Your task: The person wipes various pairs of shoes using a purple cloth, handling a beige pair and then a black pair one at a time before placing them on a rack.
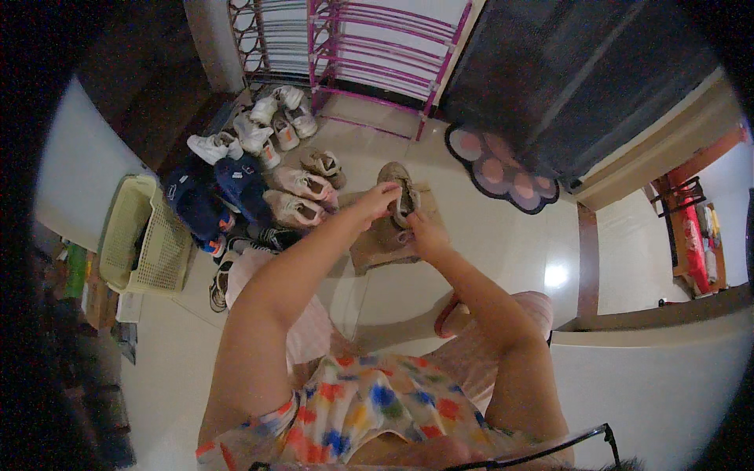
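Note:
A beige lace-up shoe (391, 173) is held between both my hands above a brown cardboard piece (377, 254) on the floor. The toe points away from me, and the dark opening faces up. My left hand (377, 205) grips the left side of the shoe's opening with thumb and fingers. At the heel end, my right hand (429, 236) pinches the near right edge. A small pale loop, possibly a lace, hangs beside the right fingers. Part of the heel is hidden by my fingers.
Left of the cardboard stand pink shoes (301, 182), white sneakers (254, 134) and navy shoes (240, 183). A yellowish plastic basket (162, 247) is farther left. Ahead is a purple rack (386, 106); a paw-shaped mat (495, 171) lies to the right by a dark door (548, 76).

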{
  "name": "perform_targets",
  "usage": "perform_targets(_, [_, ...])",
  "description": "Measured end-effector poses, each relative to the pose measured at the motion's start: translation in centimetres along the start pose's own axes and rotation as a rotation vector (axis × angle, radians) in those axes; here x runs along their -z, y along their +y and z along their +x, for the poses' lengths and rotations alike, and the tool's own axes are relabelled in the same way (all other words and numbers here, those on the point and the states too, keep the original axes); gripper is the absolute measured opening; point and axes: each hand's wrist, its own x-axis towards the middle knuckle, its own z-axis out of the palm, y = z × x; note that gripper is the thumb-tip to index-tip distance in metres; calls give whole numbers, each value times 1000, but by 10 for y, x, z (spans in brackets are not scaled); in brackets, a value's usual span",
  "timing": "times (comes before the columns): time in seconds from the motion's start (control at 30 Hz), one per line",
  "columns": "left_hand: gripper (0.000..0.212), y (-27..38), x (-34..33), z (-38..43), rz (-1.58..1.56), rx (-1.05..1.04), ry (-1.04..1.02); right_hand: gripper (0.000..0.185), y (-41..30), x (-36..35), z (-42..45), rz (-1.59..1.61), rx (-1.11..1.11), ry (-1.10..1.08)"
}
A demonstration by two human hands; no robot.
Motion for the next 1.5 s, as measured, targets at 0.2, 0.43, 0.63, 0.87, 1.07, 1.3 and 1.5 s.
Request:
perform_targets(0.2, [44,9,-7,15,32,-106,-3,31,43,49,27,28,49,154])
perform_targets(0.43, [38,-16,19,55,232,-176,154,29,121,60,81,-111,-70,232])
perform_targets(0.63, [43,-16,54,72,378,-100,110,32,219,-32,104,-108,-309,41])
perform_targets(0.87, [47,-26,81,86,393,126,189,38,214,-98,106,-141,-278,-317])
perform_targets(1.07, [45,-44,93,112,445,109,141,42,242,-131,115,-141,-344,-339])
perform_targets(1.3, [45,-40,114,92,556,102,142,43,170,-35,175,114,-165,-616])
perform_targets(1.5, [41,-23,105,90,1190,54,100,23,156,-42,293,118,45,-229])
